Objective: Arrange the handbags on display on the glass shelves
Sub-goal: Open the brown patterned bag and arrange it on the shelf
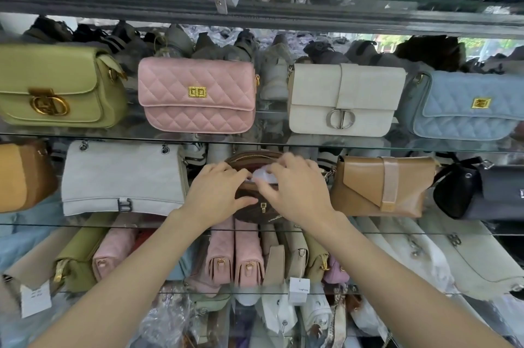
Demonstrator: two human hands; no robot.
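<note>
Left hand: the left hand (218,194) lies on the front of the brown bag (256,213). Its fingers are bent and press on the bag's top edge, and its thumb points to the right along the front.
Right hand: the right hand (295,191) is just beside the left one, on the same bag. Its fingers are curled over the white paper (262,176) that sticks out of the bag's open top. I cannot tell if it pinches the paper or only pushes it.
Brown bag: it is small and round on top, with a little gold clasp on the front. It sits on the middle glass shelf (368,230), between the grey bag (122,177) and the tan bag (380,186). Both hands hide most of it.
Same shelf: an orange-brown bag (22,174) is at the far left and a black bag (482,191) is at the far right.
Shelf above: four bags stand in a row, well apart from each other. From left to right they are a green bag (56,86), a pink bag (198,95), a white bag (346,100) and a blue bag (465,105).
Shelf below: more pink, green and cream bags are packed close together, side by side, and a white tag (298,289) hangs near them.
Top shelf: it holds bags wrapped in clear plastic.
</note>
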